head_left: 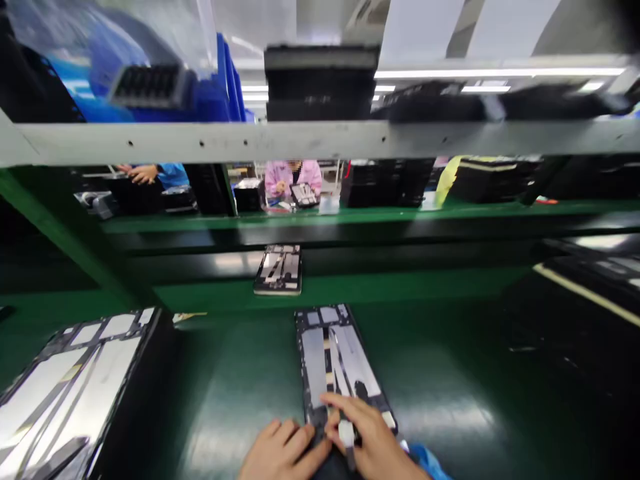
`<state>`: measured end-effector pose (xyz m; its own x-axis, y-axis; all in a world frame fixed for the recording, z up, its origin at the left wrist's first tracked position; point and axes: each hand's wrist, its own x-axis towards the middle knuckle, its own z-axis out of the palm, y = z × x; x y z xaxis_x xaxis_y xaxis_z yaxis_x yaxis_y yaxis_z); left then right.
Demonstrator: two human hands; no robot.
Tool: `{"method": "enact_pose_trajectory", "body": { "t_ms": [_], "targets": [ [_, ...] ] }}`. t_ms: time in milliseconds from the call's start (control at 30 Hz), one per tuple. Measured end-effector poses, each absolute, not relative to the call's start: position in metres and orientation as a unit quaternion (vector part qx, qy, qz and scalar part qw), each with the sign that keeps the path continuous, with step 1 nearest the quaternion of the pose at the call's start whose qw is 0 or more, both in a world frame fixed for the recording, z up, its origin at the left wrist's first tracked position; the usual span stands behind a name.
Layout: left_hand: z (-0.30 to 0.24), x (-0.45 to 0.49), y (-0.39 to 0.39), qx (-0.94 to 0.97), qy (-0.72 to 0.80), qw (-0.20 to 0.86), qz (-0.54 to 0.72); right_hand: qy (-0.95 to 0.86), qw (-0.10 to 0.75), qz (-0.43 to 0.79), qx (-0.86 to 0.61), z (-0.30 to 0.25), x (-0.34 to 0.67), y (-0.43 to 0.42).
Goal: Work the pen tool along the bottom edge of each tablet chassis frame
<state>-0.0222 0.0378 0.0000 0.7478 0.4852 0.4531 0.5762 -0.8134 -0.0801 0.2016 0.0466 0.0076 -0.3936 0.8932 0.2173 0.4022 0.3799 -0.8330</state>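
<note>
An opened tablet (340, 360) lies on the green bench in front of me, its silvery battery cells and dark ribbon cables exposed. My left hand (285, 450) rests at its near left corner, fingers extended and slightly apart over the dark end. On the near right part of the tablet is my right hand (367, 433), thumb and fingers closed in a pinch. A small white piece (345, 433) with a dark strip below it shows among those fingers; its kind is unclear. Both hands partly hide the tablet's near end.
A stack of opened tablets (75, 387) stands at left, with a dark tool on top. Another opened tablet (279, 270) lies farther back. Dark stacked devices (590, 313) are at right. A white shelf beam (320, 141) crosses above. A person in pink (294, 179) works opposite.
</note>
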Motion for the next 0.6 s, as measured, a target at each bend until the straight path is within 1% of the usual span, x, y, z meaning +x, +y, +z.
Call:
{"method": "enact_pose_trajectory", "body": {
  "t_ms": [133, 233, 333, 467, 600],
  "targets": [
    [0.011, -0.018, 0.028, -0.923, -0.338, 0.036, -0.181, -0.673, 0.404, 0.423, -0.453, 0.015, 0.216, 0.036],
    [0.013, -0.014, 0.023, -0.914, -0.368, -0.005, -0.172, -0.601, 0.42, 0.483, -0.478, 0.013, 0.224, 0.029],
    [0.01, -0.012, 0.021, -0.916, -0.37, -0.019, -0.156, -0.58, 0.404, 0.513, -0.486, 0.012, 0.224, 0.023],
    [0.01, -0.013, 0.022, -0.919, -0.366, -0.021, -0.144, -0.622, 0.37, 0.498, -0.477, 0.016, 0.219, 0.02],
    [0.011, -0.014, 0.023, -0.921, -0.362, -0.023, -0.144, -0.637, 0.355, 0.49, -0.478, 0.016, 0.222, 0.019]
  ]
}}
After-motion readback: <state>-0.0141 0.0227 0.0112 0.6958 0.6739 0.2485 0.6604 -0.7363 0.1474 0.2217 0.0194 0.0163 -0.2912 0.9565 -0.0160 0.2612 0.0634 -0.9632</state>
